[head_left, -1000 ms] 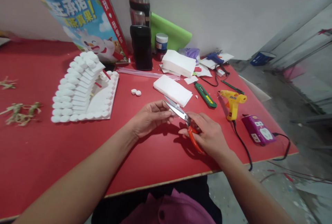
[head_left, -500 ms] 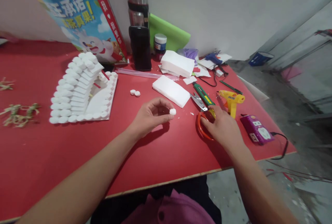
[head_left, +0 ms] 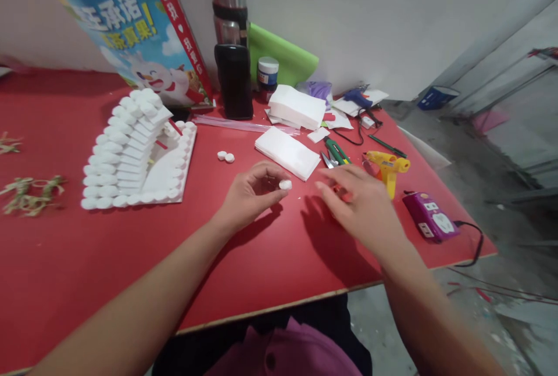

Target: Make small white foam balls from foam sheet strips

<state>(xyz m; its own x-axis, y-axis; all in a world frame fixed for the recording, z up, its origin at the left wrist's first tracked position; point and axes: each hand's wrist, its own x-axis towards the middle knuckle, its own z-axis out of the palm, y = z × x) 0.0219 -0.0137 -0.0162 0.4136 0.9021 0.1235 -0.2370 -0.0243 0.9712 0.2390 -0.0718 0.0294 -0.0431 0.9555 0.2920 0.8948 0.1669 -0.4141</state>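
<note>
My left hand [head_left: 250, 193] pinches a small round white foam piece [head_left: 285, 185] between thumb and fingertips, just above the red table [head_left: 65, 260]. To its right my right hand [head_left: 360, 204] hovers with fingers stretched out and empty, moving leftward and slightly blurred. It covers most of the red-handled scissors [head_left: 328, 160], whose blades show beyond its fingers. A white foam slab [head_left: 286, 152] lies just behind both hands.
A white foam model [head_left: 137, 152] stands at the left, two loose foam discs [head_left: 226, 157] near it. A yellow glue gun [head_left: 387, 167], purple power strip [head_left: 429, 215], green knife [head_left: 337, 149], black flask [head_left: 233, 56], green roll, jar and poster stand around the back and right.
My right hand put the scissors down on the table at the right, let go, and now moves back left, open. The left hand keeps the cut foam piece pinched.
</note>
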